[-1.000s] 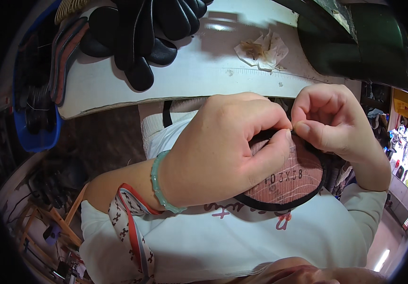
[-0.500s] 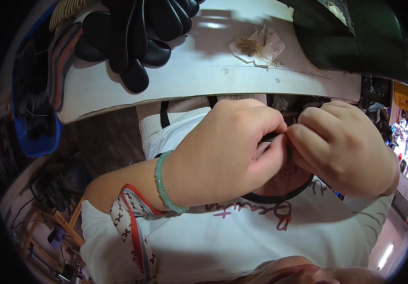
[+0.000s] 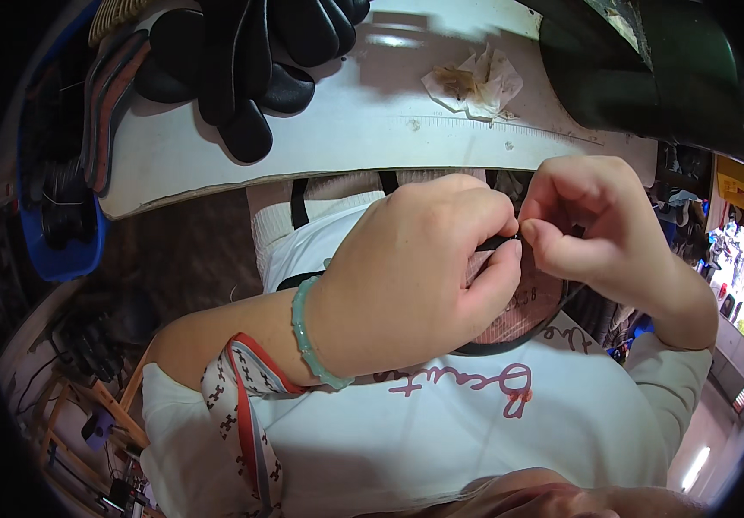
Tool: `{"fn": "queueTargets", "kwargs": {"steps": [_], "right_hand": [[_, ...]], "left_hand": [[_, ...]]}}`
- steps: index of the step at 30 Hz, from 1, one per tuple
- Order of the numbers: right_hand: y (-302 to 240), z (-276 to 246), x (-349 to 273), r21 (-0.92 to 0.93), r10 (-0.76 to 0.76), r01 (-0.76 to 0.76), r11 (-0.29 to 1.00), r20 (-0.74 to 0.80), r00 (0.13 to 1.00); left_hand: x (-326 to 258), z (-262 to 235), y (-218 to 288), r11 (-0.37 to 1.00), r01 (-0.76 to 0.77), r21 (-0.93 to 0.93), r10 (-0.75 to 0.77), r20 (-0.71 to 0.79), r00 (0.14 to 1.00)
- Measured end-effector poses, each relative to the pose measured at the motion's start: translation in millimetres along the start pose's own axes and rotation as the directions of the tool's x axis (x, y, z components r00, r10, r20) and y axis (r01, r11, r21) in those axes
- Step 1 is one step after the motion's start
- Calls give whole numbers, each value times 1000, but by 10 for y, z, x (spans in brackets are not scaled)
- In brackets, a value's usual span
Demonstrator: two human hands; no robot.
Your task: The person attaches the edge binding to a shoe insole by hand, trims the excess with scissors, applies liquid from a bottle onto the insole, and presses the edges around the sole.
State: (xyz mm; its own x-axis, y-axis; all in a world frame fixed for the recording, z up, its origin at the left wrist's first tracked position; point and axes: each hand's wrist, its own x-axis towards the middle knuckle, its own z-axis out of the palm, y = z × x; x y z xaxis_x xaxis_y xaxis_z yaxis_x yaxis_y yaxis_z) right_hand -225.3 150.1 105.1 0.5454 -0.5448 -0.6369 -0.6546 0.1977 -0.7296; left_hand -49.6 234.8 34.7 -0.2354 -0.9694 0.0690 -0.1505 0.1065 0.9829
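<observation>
The worktop [image 3: 355, 147] is smooth, shining at twelve o'clock. At eleven, black pads [image 3: 247, 134] look matt and leathery; at one, crumpled paper [image 3: 480, 86]; at two, a dark green housing [image 3: 683, 95], glossy; at nine, a blue plastic tray [image 3: 70, 262]. Between three and four, the pinkish piece [image 3: 527, 319] looks finely ribbed.

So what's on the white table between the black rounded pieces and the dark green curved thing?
In the head view, a crumpled, stained tissue lies between the black rounded pieces and dark green curved thing; ruler markings line the white table there.
</observation>
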Motion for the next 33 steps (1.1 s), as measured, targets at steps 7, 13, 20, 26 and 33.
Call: {"fn": "queueTargets", "kwargs": {"steps": [7, 13, 20, 26, 33], "right_hand": [[111, -128, 53, 333, 173, -230, 914, 194, 966], [146, -54, -41, 219, -16, -13, 976, 130, 991], [-105, -114, -30, -516, -370, 394, 760, 154, 916], [-398, -168, 186, -550, -399, 411, 727, 149, 905], [-1280, -1143, 1136, -787, -604, 153, 597, -315, 732]], "left_hand": [[20, 47, -38, 1000, -13, 20, 13, 20, 1000], [13, 0, 4, 998, -43, 55, 41, 33, 999], [12, -21, -3, 998, -28, 61, 27, 24, 999], [69, -269, 17, 997, -70, 34, 72, -67, 995], [-35, -558, -302, 988, 45, -147, -84, -275, 958]]}}
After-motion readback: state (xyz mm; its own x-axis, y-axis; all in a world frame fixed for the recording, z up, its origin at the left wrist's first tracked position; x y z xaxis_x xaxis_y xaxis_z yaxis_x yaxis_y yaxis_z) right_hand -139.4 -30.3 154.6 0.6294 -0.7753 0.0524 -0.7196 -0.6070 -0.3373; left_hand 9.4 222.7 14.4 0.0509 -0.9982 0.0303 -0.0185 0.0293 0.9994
